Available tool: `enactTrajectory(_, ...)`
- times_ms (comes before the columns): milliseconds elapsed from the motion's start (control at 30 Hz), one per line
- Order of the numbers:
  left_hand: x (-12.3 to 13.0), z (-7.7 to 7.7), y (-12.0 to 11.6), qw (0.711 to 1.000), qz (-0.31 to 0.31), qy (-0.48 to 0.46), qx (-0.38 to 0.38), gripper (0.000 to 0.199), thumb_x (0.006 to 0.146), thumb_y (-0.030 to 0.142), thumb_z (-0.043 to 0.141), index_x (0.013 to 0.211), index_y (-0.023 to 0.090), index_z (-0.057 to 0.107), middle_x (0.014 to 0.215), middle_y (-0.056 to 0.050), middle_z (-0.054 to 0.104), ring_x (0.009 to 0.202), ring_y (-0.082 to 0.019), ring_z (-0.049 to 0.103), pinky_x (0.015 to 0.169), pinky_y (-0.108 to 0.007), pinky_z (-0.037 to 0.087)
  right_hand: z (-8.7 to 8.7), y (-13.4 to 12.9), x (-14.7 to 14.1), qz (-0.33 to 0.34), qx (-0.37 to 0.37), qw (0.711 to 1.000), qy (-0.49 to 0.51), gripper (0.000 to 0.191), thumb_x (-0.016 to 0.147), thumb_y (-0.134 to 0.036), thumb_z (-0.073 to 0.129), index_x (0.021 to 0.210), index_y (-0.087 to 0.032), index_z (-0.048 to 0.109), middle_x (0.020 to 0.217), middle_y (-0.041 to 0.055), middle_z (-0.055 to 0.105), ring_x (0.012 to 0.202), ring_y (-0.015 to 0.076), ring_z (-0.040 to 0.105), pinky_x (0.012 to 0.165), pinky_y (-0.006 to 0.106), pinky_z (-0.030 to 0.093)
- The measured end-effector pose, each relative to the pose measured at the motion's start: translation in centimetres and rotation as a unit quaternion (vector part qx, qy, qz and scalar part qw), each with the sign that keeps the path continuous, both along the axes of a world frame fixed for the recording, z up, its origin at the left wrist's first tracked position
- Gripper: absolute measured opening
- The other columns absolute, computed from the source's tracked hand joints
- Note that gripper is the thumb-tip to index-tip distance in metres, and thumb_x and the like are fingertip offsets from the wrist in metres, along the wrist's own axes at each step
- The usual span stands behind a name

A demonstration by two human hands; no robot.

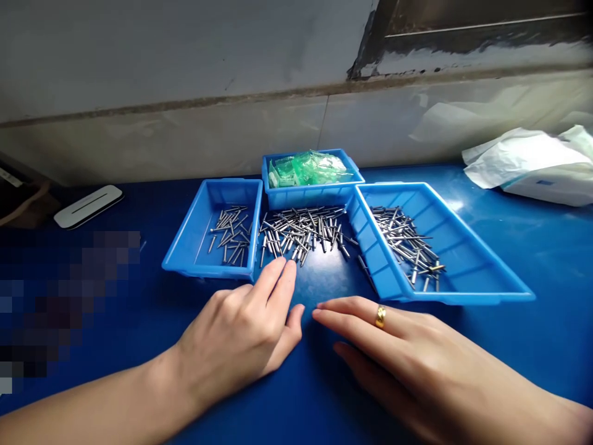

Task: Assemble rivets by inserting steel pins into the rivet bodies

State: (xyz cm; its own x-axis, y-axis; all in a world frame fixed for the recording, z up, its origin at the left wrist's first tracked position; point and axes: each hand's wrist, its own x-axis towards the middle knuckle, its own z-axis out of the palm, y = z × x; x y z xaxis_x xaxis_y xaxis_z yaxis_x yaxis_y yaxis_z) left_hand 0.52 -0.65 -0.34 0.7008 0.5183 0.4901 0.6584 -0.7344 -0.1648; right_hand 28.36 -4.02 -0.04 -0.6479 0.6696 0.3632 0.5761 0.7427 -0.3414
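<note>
Pins lie in a loose, crossed pile on the blue counter, between the left tray and the right tray, just in front of the back tray. All three trays are blue and stand toward the counter's far edge, which runs along the wall. Further pins are noted inside: in the left tray, toward its right side; in the right tray, along its left side down to the near left corner. One of the latter shows a brass tone. The back tray contains green plastic packets.

Left hand: back upward, two fingers extended and close together, thumb set apart; fingertips at the near edge of the pile. Contact with the pins cannot be confirmed. Right hand: near the right tray's near left corner, fingers extended leftward, the upper two close together, a lower digit apart in shadow; gold ring worn. No item is visible in its grasp.

A white case lies near the counter's far left corner. White wrapping rests at the far right. Pixel blocks obscure part of the counter's left side.
</note>
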Motion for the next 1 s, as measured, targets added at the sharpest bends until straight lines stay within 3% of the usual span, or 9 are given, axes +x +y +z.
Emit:
enactTrajectory(100,0.1,-0.2,0.0,0.999,0.027,0.023,-0.032,0.048,0.125,0.021,0.058,0.149,-0.009,0.088,0.154,-0.034,0.092,0.082,-0.028,0.101,0.056,-0.027,0.075,0.1,0.4,-0.1,0.031,-0.003,0.999,0.009,0.04,0.116,0.0,0.053,0.134,-0.015,0.086,0.114,0.0103,0.096,0.079,0.0207,0.093,0.066,0.027,0.072)
enactTrajectory(233,0.0,-0.3,0.2,0.999,0.014,0.026,-0.039,0.045,0.124,0.023,0.065,0.148,-0.003,0.091,0.148,-0.029,0.096,0.094,-0.031,0.104,0.06,-0.025,0.077,-0.1,0.7,-0.1,0.034,-0.006,0.999,0.006,0.042,0.111,0.002,0.057,0.132,-0.018,0.086,0.111,0.0084,0.094,0.076,0.0187,0.09,0.067,0.026,0.072)
enactTrajectory(433,0.1,0.1,0.3,0.997,0.02,0.044,-0.055,0.049,0.123,0.023,0.064,0.156,-0.001,0.09,0.164,-0.032,0.088,0.074,-0.027,0.098,0.055,-0.029,0.075,0.1,0.8,0.0,0.028,-0.008,1.0,-0.009,0.037,0.112,0.0,0.059,0.125,-0.022,0.086,0.11,0.0074,0.093,0.076,0.0184,0.088,0.067,0.026,0.07)
enactTrajectory(700,0.1,0.2,0.4,0.998,-0.012,0.04,-0.049,0.053,0.126,0.017,0.05,0.15,0.0,0.094,0.155,-0.023,0.094,0.069,-0.023,0.096,0.053,-0.029,0.072,0.3,1.0,-0.5,0.042,0.01,0.999,-0.007,0.038,0.115,0.002,0.053,0.116,-0.021,0.083,0.105,0.0067,0.091,0.074,0.0187,0.088,0.066,0.027,0.069)
enactTrajectory(900,0.5,0.8,0.3,0.996,0.002,0.075,-0.051,0.052,0.123,0.019,0.061,0.165,0.002,0.087,0.177,-0.024,0.081,0.057,-0.017,0.087,0.053,-0.029,0.069,0.5,1.0,-0.2,0.047,0.017,0.999,-0.01,0.04,0.124,-0.001,0.049,0.116,-0.022,0.083,0.112,0.009,0.092,0.08,0.0197,0.09,0.069,0.028,0.067)
enactTrajectory(1000,0.6,1.1,0.5,0.993,-0.016,0.102,-0.052,0.052,0.126,0.019,0.06,0.167,0.0,0.086,0.176,-0.025,0.081,0.058,-0.018,0.087,0.053,-0.03,0.068,0.6,1.1,0.1,0.051,0.0,0.999,-0.009,0.035,0.123,-0.002,0.056,0.115,-0.022,0.083,0.111,0.0079,0.091,0.081,0.0189,0.089,0.075,0.025,0.069)
